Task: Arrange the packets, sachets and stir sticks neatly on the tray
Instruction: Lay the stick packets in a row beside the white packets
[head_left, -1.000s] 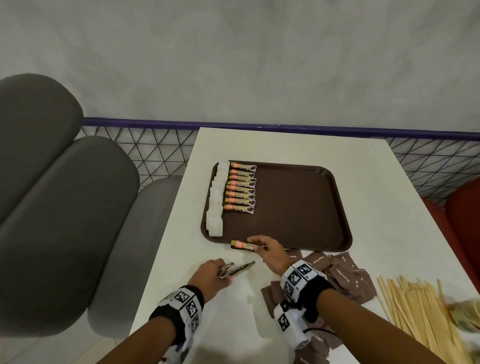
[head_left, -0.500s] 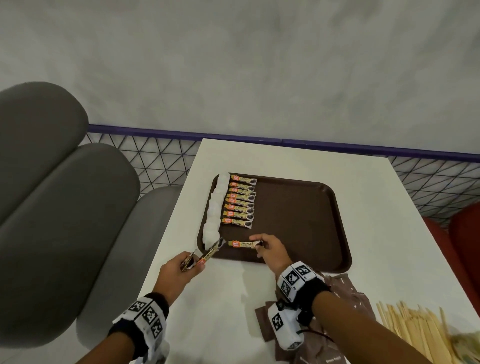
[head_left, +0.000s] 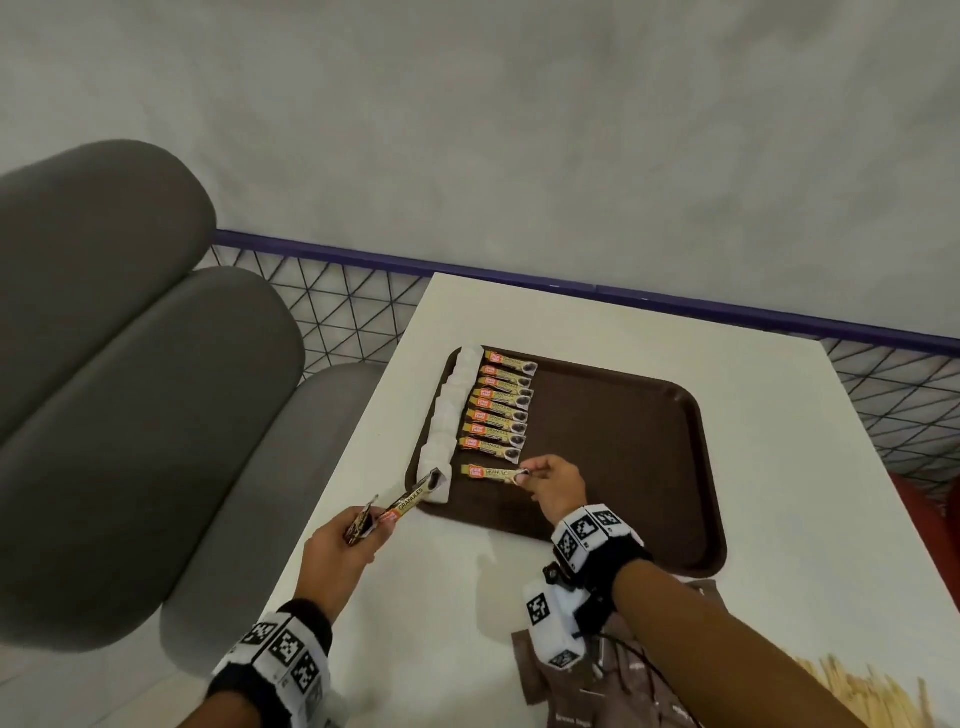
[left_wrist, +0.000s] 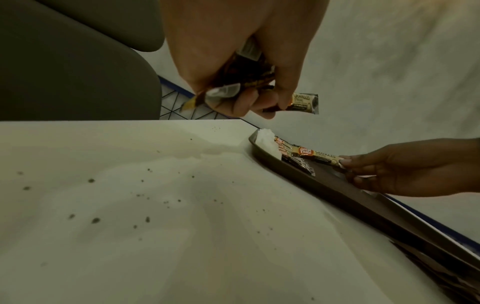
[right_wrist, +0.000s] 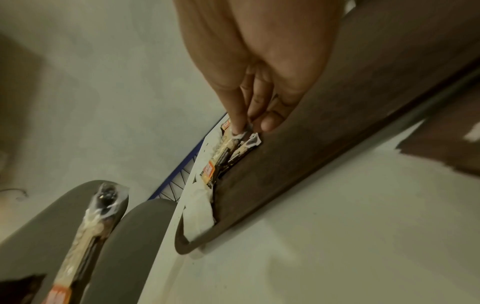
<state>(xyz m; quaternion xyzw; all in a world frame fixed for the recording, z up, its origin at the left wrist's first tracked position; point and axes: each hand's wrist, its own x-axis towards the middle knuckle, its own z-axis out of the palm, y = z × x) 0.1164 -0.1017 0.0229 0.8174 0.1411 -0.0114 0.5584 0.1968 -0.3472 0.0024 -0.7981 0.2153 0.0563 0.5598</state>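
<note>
A brown tray lies on the white table. Along its left edge runs a column of white packets, with a row of several gold coffee sachets beside it. My right hand pinches the dark end of one more sachet just below that row, over the tray floor. My left hand grips a small bundle of sachets near the tray's front-left corner; one sticks out toward the tray. The right wrist view shows the pinched sachet low over the tray.
Brown paper packets lie on the table near my right forearm. Wooden stir sticks are piled at the front right. Grey padded seats stand left of the table, and a wire-mesh rail with a purple bar runs behind it.
My right hand carried its sachet from the tray's front edge to just below the sachet row. My left hand rose off the table with its bundle toward the tray's front-left corner.
</note>
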